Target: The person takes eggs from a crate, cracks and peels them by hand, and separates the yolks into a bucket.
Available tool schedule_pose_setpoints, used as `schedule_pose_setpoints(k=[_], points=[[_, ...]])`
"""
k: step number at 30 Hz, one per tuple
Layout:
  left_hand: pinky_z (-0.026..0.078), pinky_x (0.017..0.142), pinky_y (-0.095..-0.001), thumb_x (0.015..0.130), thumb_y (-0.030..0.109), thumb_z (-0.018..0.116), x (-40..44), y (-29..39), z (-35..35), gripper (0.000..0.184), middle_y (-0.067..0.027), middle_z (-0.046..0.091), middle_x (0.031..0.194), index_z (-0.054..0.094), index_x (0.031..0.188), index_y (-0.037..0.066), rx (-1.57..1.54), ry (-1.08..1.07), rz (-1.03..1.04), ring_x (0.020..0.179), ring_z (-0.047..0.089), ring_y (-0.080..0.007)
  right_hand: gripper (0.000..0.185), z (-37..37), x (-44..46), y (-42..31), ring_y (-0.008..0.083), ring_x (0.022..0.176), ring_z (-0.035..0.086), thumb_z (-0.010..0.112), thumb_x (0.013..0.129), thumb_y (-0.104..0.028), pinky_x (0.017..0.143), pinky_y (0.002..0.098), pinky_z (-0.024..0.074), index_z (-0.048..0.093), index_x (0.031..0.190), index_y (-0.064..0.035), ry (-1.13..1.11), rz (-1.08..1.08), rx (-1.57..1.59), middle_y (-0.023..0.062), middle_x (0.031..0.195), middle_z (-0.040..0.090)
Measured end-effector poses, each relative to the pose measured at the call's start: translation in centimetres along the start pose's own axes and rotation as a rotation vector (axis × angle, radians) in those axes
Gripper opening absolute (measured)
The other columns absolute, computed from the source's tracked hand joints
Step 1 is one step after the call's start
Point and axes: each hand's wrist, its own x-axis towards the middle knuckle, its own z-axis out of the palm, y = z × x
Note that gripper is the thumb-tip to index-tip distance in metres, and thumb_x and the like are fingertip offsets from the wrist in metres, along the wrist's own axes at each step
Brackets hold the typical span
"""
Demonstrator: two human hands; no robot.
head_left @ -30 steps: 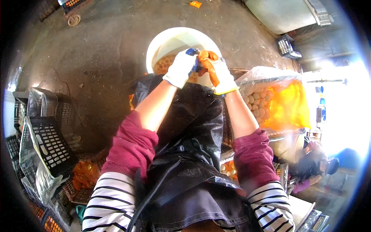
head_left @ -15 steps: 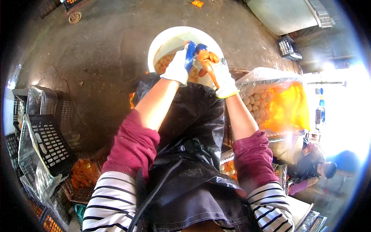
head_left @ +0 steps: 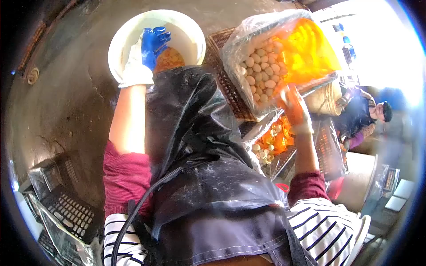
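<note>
One gloved left hand (head_left: 145, 54), fingers loosely spread, over the white tub (head_left: 188, 34); right hand (head_left: 294, 106), fingers outstretched, beside eggs (head_left: 262, 70) in a plastic-lined crate (head_left: 229, 84) right of the tub; concrete floor (head_left: 66, 97) around it, co-worker (head_left: 360, 113) farther right.

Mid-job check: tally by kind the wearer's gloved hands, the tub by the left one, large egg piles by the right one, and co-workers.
Gloved hands: 2, left hand and right hand
Tub: 1
Large egg pile: 1
Co-worker: 1
Total: 5
</note>
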Motion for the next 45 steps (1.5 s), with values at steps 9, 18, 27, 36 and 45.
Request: schedule_pose_setpoints(k=[9, 18, 27, 36, 45], points=[[0.046, 0.089, -0.0365, 0.098, 0.027, 0.027, 1.0, -1.1, -2.1, 0.042, -0.0163, 0.056, 0.116, 0.044, 0.122, -0.004, 0.157, -0.131, -0.099, 0.105, 0.056, -0.0281, 0.027, -9.2, -6.0, 2.6, 0.0043, 0.074, 0.049, 0.055, 0.090, -0.026, 0.063, 0.0184, 0.0418, 0.060, 0.106, -0.0050, 0.649, -0.176, -0.699, -0.0032, 0.086, 0.056], [0.046, 0.086, -0.0364, 0.096, 0.031, 0.035, -0.5, 0.2, -1.6, 0.043, -0.0149, 0.059, 0.112, 0.049, 0.118, -0.003, 0.196, -0.052, -0.097, 0.102, 0.057, -0.0278, 0.027, -7.5, 13.0, 6.5, 0.0309, 0.097, 0.058, 0.052, 0.083, -0.015, 0.080, 0.0370, 0.0465, 0.059, 0.107, -0.0042, 0.053, -0.060, -1.815, 0.0194, 0.108, 0.059], [0.043, 0.090, -0.0359, 0.097, 0.034, 0.034, -2.3, 2.1, 3.2, 0.046, -0.0156, 0.057, 0.114, 0.048, 0.120, -0.003, 0.347, -0.033, -0.246, 0.105, 0.055, -0.0273, 0.033, -7.5, 14.4, 7.5, 0.0340, 0.097, 0.058, 0.053, 0.079, -0.025, 0.077, 0.0401, 0.0470, 0.060, 0.105, -0.0053, -0.287, 0.231, -2.260, 0.0224, 0.106, 0.059], [0.046, 0.087, -0.0306, 0.097, 0.025, 0.037, -4.1, 3.6, 4.5, 0.037, -0.0134, 0.059, 0.110, 0.051, 0.116, -0.003, 0.428, -0.083, -0.083, 0.100, 0.058, -0.0236, 0.040, -7.4, 14.0, 7.8, 0.0295, 0.104, 0.055, 0.056, 0.079, -0.033, 0.083, 0.0354, 0.0441, 0.057, 0.112, -0.0097, -0.327, 0.020, -1.811, 0.0135, 0.115, 0.056], [0.047, 0.078, -0.0293, 0.094, 0.029, 0.045, -2.1, 1.2, 2.5, 0.036, -0.0112, 0.063, 0.099, 0.059, 0.105, -0.002, 0.293, -0.042, -0.109, 0.087, 0.061, -0.0188, 0.039, 17.3, 16.8, 2.5, 0.0094, 0.087, 0.056, 0.059, 0.086, -0.015, 0.069, 0.0230, 0.0447, 0.049, 0.123, -0.0057, -0.260, -0.467, -0.796, -0.0004, 0.100, 0.054]])
